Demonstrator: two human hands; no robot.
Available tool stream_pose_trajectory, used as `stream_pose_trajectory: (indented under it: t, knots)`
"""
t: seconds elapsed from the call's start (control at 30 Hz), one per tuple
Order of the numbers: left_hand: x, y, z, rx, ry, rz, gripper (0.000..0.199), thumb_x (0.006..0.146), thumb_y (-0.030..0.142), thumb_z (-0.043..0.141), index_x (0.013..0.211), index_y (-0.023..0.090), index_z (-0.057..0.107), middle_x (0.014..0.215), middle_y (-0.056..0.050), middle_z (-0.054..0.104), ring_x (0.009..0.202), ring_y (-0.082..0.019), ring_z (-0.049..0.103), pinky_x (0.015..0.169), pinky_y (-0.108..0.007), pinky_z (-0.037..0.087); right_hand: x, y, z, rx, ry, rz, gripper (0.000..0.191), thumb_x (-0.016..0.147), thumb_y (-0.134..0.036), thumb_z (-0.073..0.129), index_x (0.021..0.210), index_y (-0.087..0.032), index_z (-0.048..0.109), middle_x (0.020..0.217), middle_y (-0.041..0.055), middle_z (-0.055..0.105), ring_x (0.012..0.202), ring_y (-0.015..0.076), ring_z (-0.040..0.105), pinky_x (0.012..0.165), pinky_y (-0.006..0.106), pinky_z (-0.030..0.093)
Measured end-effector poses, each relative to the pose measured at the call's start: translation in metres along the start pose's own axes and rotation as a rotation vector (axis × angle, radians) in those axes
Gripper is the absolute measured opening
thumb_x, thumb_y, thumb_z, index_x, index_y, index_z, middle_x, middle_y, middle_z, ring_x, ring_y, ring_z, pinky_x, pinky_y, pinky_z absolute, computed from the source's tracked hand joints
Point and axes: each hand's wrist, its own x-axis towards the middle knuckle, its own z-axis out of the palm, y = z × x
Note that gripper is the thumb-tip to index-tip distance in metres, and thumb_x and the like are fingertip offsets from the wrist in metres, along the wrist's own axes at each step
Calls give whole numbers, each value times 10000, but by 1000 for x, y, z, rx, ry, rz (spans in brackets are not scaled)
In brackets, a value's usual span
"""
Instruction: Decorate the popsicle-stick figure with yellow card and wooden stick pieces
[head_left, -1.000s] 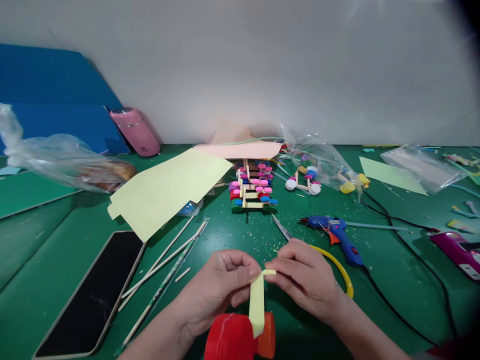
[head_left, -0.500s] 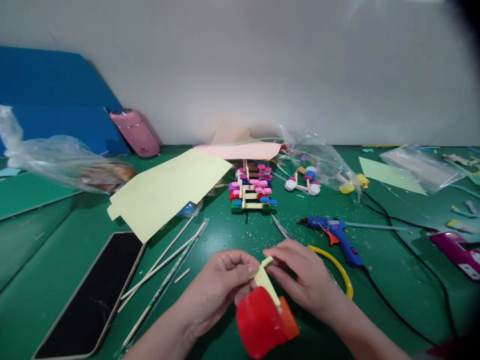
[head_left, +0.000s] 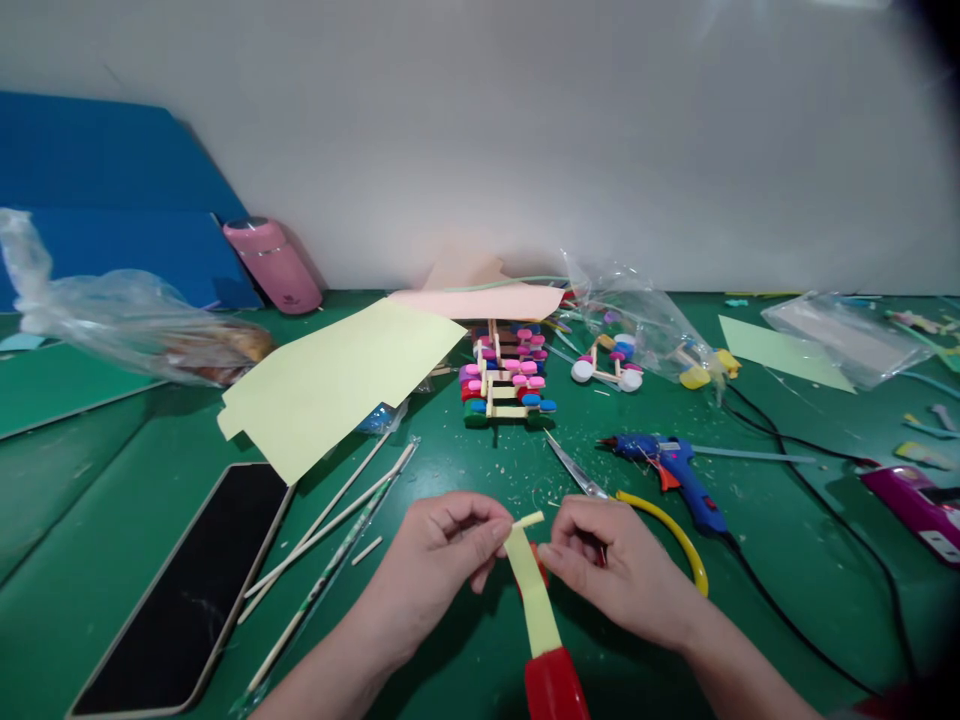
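Observation:
Between finger and thumb, my left hand [head_left: 457,550] pinches the top end of a pale yellow strip [head_left: 534,595], where a short stick-like piece [head_left: 528,521] lies crosswise. From the strip's lower end hangs a red piece [head_left: 556,686], and a smaller orange-red part shows behind the strip. My right hand [head_left: 607,560] is closed with curled fingers just right of the strip; whether its fingertips hold anything is hidden. Scissors [head_left: 574,465] with a yellow handle [head_left: 679,530] lie partly under my right hand.
A blue glue gun [head_left: 667,465] and its cord lie right. Small colourful wheeled pieces [head_left: 510,380] stand ahead. At left are a phone [head_left: 180,590], thin sticks [head_left: 330,520] and a yellow sheet [head_left: 337,380]; a pink bottle [head_left: 274,265] leans behind. Plastic bags lie farther back.
My right hand has moved slightly away from the strip's top end. The strip has swung to hang longer, and the red piece has turned and dropped lower.

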Motion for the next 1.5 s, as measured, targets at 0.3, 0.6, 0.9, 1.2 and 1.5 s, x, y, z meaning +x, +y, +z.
stream_pose_trajectory:
  t: [0.3,0.6,0.9,1.2,1.5]
  knots:
    - [-5,17,-6,453,60,221,156,783,235,512,720,164,635,608,18,549,488,-81,437,460,-189,345,-4,16,-4,-24,236,-30,395,901,-362,337,553,-205,238,559,-56,251,519,103,289,492,232,255]
    - [-2,20,-11,609,-14,349,186,809,209,482,731,179,648,666,3,591,612,-111,519,558,-194,386,3,3,8,54,116,-32,121,836,-271,512,942,-222,480,787,-22,491,664,109,461,593,211,384]
    - [6,11,-16,461,-81,217,178,792,254,498,712,177,636,613,24,540,496,-86,438,472,-189,345,19,9,10,-272,166,-415,96,830,-241,535,837,-195,619,766,25,630,719,148,518,664,286,396]
    - [13,5,-17,271,-94,68,174,765,303,541,705,154,609,551,49,477,450,-67,383,441,-185,286,22,14,10,-302,172,-447,104,817,-221,537,868,-180,618,805,44,639,748,156,531,681,288,410]
    - [16,6,-20,420,21,172,223,813,326,465,835,177,630,598,30,529,515,-102,470,487,-206,357,26,17,13,-111,212,-215,167,843,-279,481,802,-187,615,695,16,585,622,129,520,570,238,400]
